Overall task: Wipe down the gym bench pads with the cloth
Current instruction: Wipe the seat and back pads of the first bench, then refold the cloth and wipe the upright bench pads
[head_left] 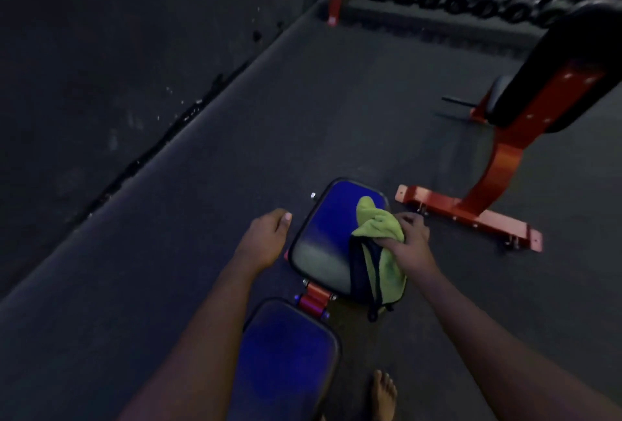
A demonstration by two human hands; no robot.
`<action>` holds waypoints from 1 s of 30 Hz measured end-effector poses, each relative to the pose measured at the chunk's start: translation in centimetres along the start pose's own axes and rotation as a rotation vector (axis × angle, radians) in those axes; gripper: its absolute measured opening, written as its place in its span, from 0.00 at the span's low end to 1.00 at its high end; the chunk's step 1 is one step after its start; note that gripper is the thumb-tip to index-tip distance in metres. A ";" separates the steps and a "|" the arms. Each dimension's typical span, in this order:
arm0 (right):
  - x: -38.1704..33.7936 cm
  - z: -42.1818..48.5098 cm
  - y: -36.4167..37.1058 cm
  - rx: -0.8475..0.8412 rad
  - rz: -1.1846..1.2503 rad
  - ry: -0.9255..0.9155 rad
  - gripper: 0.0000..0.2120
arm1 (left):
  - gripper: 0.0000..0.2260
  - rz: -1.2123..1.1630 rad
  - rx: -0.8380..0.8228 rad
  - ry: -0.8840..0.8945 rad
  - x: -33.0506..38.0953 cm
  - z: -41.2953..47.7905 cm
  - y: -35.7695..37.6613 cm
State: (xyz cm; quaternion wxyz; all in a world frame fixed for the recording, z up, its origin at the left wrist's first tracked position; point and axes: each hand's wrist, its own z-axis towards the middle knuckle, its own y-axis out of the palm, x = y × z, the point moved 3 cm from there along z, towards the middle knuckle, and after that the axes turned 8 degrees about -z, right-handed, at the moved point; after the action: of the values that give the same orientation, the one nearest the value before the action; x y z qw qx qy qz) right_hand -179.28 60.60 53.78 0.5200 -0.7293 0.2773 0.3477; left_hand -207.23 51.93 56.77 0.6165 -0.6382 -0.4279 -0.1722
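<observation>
The seat pad (323, 239) is smooth, vinyl-like upholstery with a glossy sheen, and a pale glare lies on its near half. The back pad (286, 353) at 6 o'clock has the same slick skin, but duller. The cloth (380, 228) is soft, fuzzy pile, matt, with a dark bound edge. The hinge (314, 299) is shiny red metal. At 2 o'clock the frame (498, 168) is glossy orange-painted metal. The floor (303, 101) is matt and finely grained — the wall (101, 33) at 10 o'clock is rough and scuffed.
</observation>
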 end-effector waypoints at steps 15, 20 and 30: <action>-10.1 4.3 -20.6 -0.212 0.476 -0.306 0.19 | 0.20 0.052 -0.338 0.384 28.3 8.2 1.2; -6.6 11.9 -27.0 -0.127 0.527 -0.160 0.15 | 0.11 0.167 -0.255 0.361 34.9 14.9 5.0; -3.1 27.5 -38.9 -0.121 0.417 0.246 0.20 | 0.08 0.099 -0.001 0.336 47.7 26.7 9.6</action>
State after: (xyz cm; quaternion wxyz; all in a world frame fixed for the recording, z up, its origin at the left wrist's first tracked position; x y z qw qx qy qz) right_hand -157.37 98.78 72.30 0.3549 -0.7228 0.4617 0.3721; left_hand -180.71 93.99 81.44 0.6868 -0.6211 -0.2868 -0.2457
